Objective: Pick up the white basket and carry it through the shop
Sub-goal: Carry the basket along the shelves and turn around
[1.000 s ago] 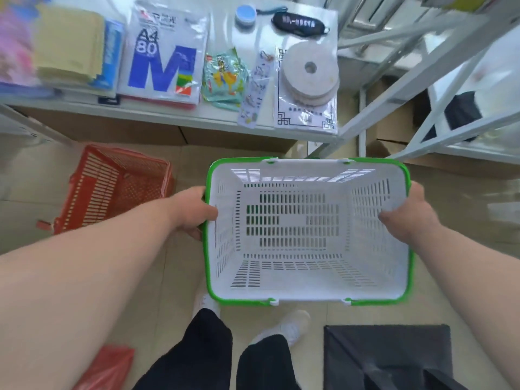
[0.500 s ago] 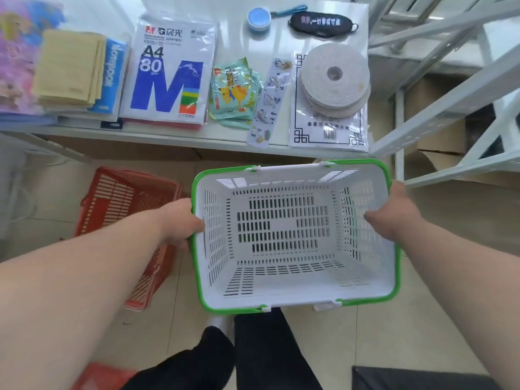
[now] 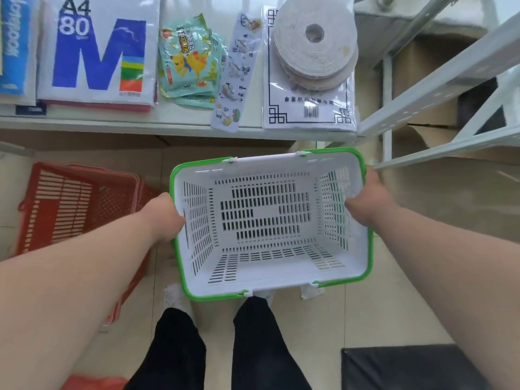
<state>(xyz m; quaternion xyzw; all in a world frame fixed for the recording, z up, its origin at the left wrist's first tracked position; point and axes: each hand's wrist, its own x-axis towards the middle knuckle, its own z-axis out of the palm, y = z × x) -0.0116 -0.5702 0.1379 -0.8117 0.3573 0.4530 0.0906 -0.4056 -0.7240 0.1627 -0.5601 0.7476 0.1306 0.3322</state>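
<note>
The white basket (image 3: 267, 266) has slotted walls and a green rim. It is empty and held off the floor in front of my legs, just below the shelf edge. My left hand (image 3: 161, 218) grips its left rim, fingers curled under the edge. On the opposite side my right hand (image 3: 365, 201) holds the right rim, thumb side over the green edge. The basket tilts slightly, its far side toward the shelf.
A white shelf (image 3: 140, 126) ahead carries A4 paper (image 3: 95, 52), snack packets (image 3: 191, 60) and a tape roll (image 3: 315, 43). Red baskets (image 3: 76, 209) stand on the floor at left. A white metal rack frame (image 3: 439, 77) and cardboard boxes are at right, a black object (image 3: 408, 367) at bottom right.
The basket has come closer to the shelf and turned a little counter-clockwise, both hands keeping their grip. The shelf items now fill more of the view, and the red baskets lie nearer my left arm.
</note>
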